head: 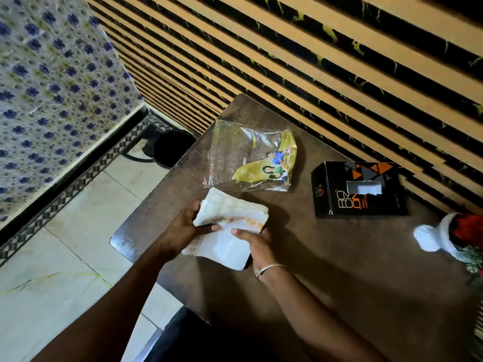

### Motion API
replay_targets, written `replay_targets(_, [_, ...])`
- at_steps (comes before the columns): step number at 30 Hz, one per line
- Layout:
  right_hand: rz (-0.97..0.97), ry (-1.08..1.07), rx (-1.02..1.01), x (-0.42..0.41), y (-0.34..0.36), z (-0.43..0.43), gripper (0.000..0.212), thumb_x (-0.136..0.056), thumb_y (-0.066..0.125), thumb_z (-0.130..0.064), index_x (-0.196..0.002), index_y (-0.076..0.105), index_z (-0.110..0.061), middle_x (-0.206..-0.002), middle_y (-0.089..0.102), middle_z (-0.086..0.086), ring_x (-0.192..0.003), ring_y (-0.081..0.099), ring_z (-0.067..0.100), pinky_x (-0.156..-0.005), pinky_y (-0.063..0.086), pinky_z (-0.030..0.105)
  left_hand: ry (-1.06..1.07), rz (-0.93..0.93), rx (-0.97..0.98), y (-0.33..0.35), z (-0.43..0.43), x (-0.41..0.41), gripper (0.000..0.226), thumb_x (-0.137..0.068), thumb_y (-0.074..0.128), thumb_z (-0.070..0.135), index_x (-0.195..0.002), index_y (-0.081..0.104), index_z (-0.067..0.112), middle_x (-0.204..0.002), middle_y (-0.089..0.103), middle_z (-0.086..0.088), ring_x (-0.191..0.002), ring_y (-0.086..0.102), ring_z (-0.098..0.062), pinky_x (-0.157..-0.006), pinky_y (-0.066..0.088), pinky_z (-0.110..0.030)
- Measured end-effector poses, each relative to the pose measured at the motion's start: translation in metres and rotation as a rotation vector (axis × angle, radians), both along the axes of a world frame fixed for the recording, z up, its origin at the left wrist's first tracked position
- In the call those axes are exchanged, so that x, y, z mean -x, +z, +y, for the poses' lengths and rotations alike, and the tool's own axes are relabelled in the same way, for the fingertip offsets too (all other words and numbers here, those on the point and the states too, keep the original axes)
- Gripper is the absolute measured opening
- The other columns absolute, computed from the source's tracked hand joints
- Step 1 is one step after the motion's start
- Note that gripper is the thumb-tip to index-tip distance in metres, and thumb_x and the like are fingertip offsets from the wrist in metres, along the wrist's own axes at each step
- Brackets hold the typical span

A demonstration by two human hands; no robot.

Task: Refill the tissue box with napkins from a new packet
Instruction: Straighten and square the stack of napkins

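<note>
A stack of white napkins (235, 211) with an orange printed edge is held over the dark brown table (339, 270). My left hand (187, 227) grips the stack's left end, thumb on top. My right hand (257, 242) holds its right end from below, and one napkin hangs down and forward between my hands. The emptied clear and yellow plastic packet (252, 155) lies flat on the table just beyond the stack. The black tissue box (358, 189) with orange triangles stands to the right near the wall, its top slot showing white.
A white and red ornament with greenery (454, 239) sits at the table's right edge. A slatted black and tan wall (313, 61) runs behind the table. A black bin (170, 147) stands on the tiled floor left of the table.
</note>
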State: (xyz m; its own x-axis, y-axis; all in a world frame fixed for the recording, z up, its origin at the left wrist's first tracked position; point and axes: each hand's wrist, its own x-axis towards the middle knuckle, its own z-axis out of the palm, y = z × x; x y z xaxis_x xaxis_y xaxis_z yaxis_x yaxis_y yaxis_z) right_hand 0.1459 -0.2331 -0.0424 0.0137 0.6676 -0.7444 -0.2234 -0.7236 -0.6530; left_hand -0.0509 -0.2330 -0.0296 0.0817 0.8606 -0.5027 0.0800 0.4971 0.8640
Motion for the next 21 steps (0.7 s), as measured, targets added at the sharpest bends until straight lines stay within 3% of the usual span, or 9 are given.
replay_targets(2, [-0.031,0.062,-0.086,-0.005,0.001,-0.003,0.044,-0.061,0.081,0.004,-0.102,0.070,-0.006,-0.099,0.077,0.008,-0.087,0.073,0.022,-0.075,0.056,0.035,-0.029,-0.074,-0.031,0.006,-0.004,0.003,0.054,-0.078,0.083,0.018,-0.123,0.059,0.003,-0.121,0.069,-0.018,-0.113,0.065,-0.040,-0.097,0.052,-0.058])
replay_targets(4, [-0.124,0.131,-0.237,-0.008,0.002,-0.006,0.042,-0.069,0.077,0.014,-0.100,0.069,-0.012,-0.093,0.078,-0.005,-0.089,0.072,0.010,-0.086,0.052,0.037,-0.043,-0.071,-0.076,0.011,-0.007,0.005,0.037,-0.082,0.075,0.010,-0.118,0.065,0.006,-0.117,0.072,-0.014,-0.107,0.069,-0.031,-0.095,0.056,-0.049])
replay_targets(6, [-0.197,0.193,-0.435,-0.009,0.007,-0.010,0.050,-0.072,0.074,0.015,-0.114,0.062,-0.009,-0.113,0.073,0.003,-0.110,0.067,0.015,-0.099,0.049,0.036,-0.015,-0.046,-0.116,0.017,-0.011,0.008,0.029,-0.082,0.068,-0.003,-0.103,0.068,0.017,-0.097,0.076,0.004,-0.091,0.069,-0.009,-0.084,0.057,-0.033])
replay_targets(8, [-0.278,0.250,-0.639,-0.011,0.008,-0.015,0.052,-0.071,0.074,0.015,-0.118,0.056,0.002,-0.129,0.062,0.015,-0.129,0.054,0.023,-0.109,0.042,0.031,0.027,-0.046,-0.085,0.017,-0.012,0.011,0.035,-0.086,0.062,-0.011,-0.100,0.060,0.021,-0.087,0.076,0.017,-0.081,0.069,0.004,-0.080,0.054,-0.030])
replay_targets(9, [-0.319,0.264,-0.693,-0.012,0.007,-0.018,0.052,-0.070,0.075,0.014,-0.116,0.054,0.005,-0.134,0.059,0.016,-0.135,0.048,0.023,-0.112,0.039,0.030,0.023,-0.055,-0.084,0.016,-0.014,0.012,0.032,-0.086,0.064,-0.008,-0.104,0.058,0.018,-0.090,0.076,0.015,-0.083,0.070,0.003,-0.081,0.055,-0.031])
replay_targets(13, [-0.313,0.305,-0.646,-0.014,-0.001,-0.026,0.068,-0.069,0.079,0.004,-0.130,0.051,-0.010,-0.142,0.054,-0.008,-0.140,0.043,0.015,-0.114,0.038,0.036,-0.046,-0.039,-0.128,0.020,-0.020,0.007,0.050,-0.076,0.079,0.007,-0.122,0.062,0.010,-0.114,0.075,0.000,-0.104,0.070,-0.019,-0.089,0.059,-0.033])
replay_targets(15, [-0.311,0.260,-0.596,-0.011,0.004,-0.026,0.067,-0.074,0.076,-0.002,-0.133,0.052,-0.024,-0.139,0.056,-0.010,-0.137,0.047,0.014,-0.114,0.039,0.036,-0.055,-0.044,-0.141,0.021,-0.022,0.006,0.048,-0.075,0.079,0.005,-0.117,0.071,0.025,-0.114,0.075,0.005,-0.105,0.070,-0.012,-0.089,0.058,-0.032])
replay_targets(18, [-0.318,0.245,-0.566,-0.009,0.008,-0.024,0.063,-0.079,0.074,-0.010,-0.128,0.055,-0.046,-0.128,0.064,0.004,-0.139,0.044,0.032,-0.116,0.036,0.051,-0.030,-0.026,-0.155,0.028,-0.020,0.004,0.036,-0.065,0.078,0.022,-0.097,0.076,0.040,-0.100,0.078,0.012,-0.091,0.070,-0.001,-0.077,0.056,-0.019])
replay_targets(21, [-0.396,0.318,-0.558,-0.011,0.008,-0.023,0.065,-0.078,0.075,-0.014,-0.124,0.051,-0.053,-0.116,0.067,-0.020,-0.127,0.055,0.011,-0.113,0.041,0.038,-0.032,-0.013,-0.148,0.025,-0.019,0.003,0.036,-0.074,0.075,0.015,-0.096,0.076,0.043,-0.101,0.078,0.013,-0.092,0.070,0.000,-0.081,0.055,-0.020])
